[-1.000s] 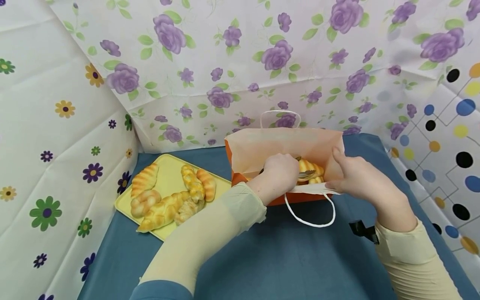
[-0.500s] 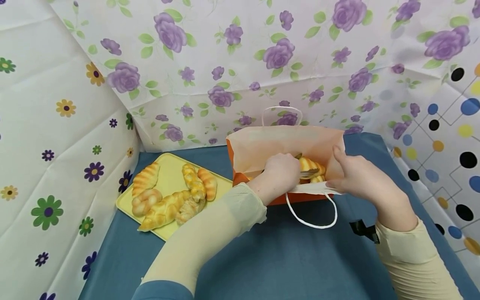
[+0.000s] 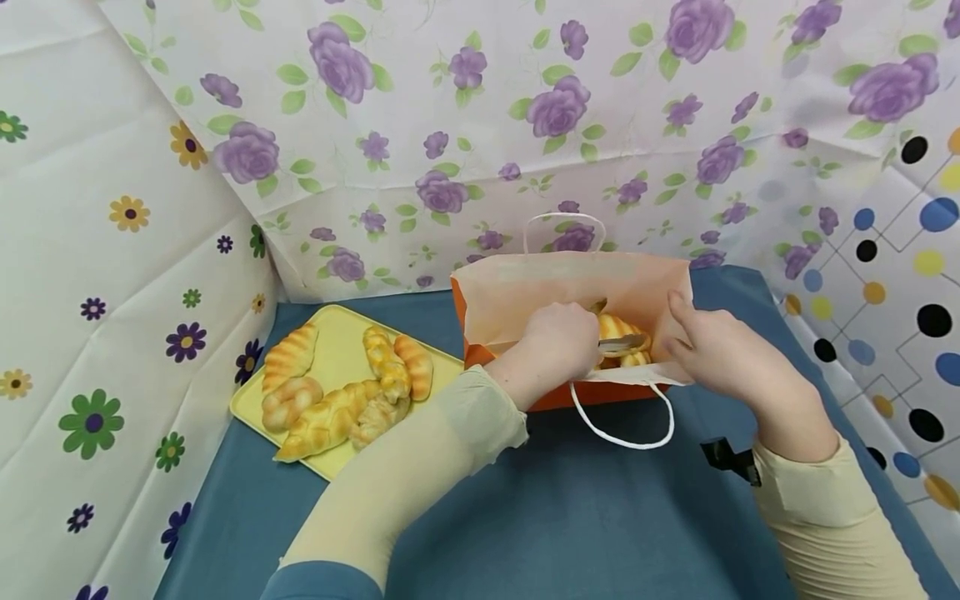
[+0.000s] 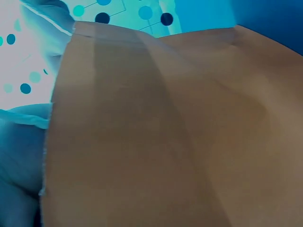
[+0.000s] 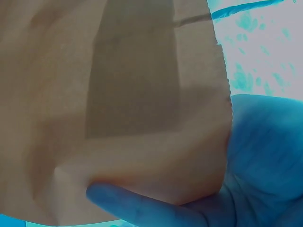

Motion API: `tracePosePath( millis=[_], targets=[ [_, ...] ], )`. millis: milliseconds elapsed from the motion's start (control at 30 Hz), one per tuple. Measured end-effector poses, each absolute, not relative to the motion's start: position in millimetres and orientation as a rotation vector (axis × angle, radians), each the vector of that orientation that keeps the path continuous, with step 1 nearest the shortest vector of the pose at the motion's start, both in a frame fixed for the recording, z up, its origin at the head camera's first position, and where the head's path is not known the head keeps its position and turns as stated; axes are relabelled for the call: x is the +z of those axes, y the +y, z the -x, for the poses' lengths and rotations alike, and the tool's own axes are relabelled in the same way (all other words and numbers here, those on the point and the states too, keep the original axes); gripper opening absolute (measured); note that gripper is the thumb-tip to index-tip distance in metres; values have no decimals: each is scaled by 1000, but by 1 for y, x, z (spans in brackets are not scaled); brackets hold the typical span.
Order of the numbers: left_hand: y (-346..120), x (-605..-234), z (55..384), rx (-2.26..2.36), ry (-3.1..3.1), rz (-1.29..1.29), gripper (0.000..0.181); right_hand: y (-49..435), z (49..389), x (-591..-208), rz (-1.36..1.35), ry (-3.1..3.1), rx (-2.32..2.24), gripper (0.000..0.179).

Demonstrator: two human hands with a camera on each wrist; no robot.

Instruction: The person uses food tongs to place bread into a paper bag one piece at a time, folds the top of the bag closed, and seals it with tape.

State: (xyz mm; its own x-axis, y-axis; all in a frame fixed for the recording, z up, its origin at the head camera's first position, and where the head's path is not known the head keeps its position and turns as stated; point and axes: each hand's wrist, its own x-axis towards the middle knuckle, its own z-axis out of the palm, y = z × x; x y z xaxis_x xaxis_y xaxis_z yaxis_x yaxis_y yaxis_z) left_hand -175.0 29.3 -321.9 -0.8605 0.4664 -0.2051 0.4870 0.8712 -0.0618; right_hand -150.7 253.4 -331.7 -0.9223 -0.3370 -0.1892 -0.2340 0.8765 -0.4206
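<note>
An orange paper bag (image 3: 480, 358) with a pale inside and white cord handles stands open at the middle right. My left hand (image 3: 558, 337) reaches over its near rim and grips tongs, whose metal end (image 3: 624, 343) lies across striped bread (image 3: 615, 327) inside. Bag paper (image 4: 132, 127) fills most of the left wrist view. My right hand (image 3: 720, 350) holds the bag's near right corner, its thumb raised. In the right wrist view, one finger (image 5: 142, 205) lies along the outside of the paper, with the palm beyond the rim. The left fingers are hidden.
A yellow tray (image 3: 337, 329) lies left of the bag, with several breads on it, including a long braided loaf (image 3: 330, 421) and a round knotted roll (image 3: 291, 404). The left forearm (image 3: 408, 492) crosses its near right corner. Patterned sheets (image 3: 420, 108) stand around the blue cloth (image 3: 562, 517).
The right hand's lower finger has slipped off the top of the near rim, and the corner paper now stands in front of it. The tongs' end has shifted slightly inside the bag.
</note>
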Motion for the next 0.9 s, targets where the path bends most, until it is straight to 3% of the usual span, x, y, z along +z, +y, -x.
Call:
tracePosePath(
  millis=[400, 900],
  targets=[
    [18, -309, 171, -109, 2856, -709, 33, 252, 152, -331, 350, 2777, -595, 66],
    [4, -298, 165, 40, 2867, -715, 37, 249, 153, -331, 302, 2786, -572, 67]
  ],
)
